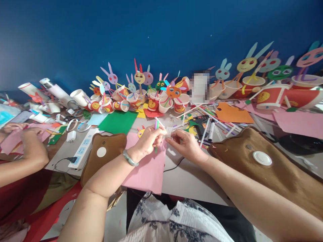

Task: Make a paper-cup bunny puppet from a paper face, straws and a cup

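Note:
My left hand (151, 139), with a bracelet at the wrist, is closed around a few thin coloured sticks (156, 123), white, purple and green; their exact kind is unclear. My right hand (185, 144) is closed close beside it, thumb and fingertips together near a pale, blurred piece (170, 131). Whether that piece is in its fingers is hard to make out. Under the hands lies pink paper (145, 168). A yellow paper bunny face (141, 131) shows just left of my left hand, partly covered.
Paper cups with bunny figures (166, 104) line the wall. Green paper (118, 121), orange paper (234, 112) and a marker (211, 131) lie behind my hands. Brown plush-like pads (106, 158) flank me, with a power strip (84, 148) at left. Another person's arm (32, 151) works on pink paper.

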Tool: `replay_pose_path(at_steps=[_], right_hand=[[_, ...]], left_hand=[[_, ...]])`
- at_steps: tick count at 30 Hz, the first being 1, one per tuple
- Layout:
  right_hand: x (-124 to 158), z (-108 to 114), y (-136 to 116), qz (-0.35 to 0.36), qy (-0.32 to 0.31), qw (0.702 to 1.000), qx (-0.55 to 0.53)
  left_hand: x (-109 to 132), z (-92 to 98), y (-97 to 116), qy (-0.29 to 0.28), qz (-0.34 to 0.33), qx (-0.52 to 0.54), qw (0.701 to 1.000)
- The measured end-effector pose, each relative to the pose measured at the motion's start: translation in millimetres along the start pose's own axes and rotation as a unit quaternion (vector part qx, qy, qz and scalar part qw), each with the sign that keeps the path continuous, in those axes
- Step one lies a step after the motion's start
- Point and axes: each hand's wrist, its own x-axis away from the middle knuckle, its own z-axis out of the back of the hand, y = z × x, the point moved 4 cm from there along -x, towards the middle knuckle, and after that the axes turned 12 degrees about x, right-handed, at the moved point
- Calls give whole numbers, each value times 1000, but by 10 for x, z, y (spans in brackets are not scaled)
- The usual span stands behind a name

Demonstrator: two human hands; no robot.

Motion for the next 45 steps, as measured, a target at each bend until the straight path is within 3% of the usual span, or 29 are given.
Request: replay_pose_path(at_steps=[8,12,15,21,24,30,36,38,41,45], right_hand=[[23,-33,-8,-4,-35,999,23],[48,17,-21,-19,40,999,7],[58,51,-31,10,96,995,8],[54,90,-78,78,118,990,-6],[50,91,-90,58,95,993,-29],[49,56,-77,-17,37,997,-71],[40,35,-8,-73,0,991,-108],[40,23,12,-85,-8,989,-123],[47,-5,40,-100,-22,982,-157],[55,-42,67,-113,-43,971,-207]], left_hand=[[-11,9,85,36,-11,2,999],[-1,-13,61,27,2,-46,999],[18,-43,26,13,28,-62,998],[22,-57,-33,-11,47,-61,997],[17,-35,-33,-9,40,-73,996],[-7,38,41,44,-60,-158,985],[-65,109,111,56,-99,-174,978],[-74,130,154,43,-92,-184,978],[-74,126,198,-23,-83,-233,969],[-65,123,212,-78,-122,-303,942]])
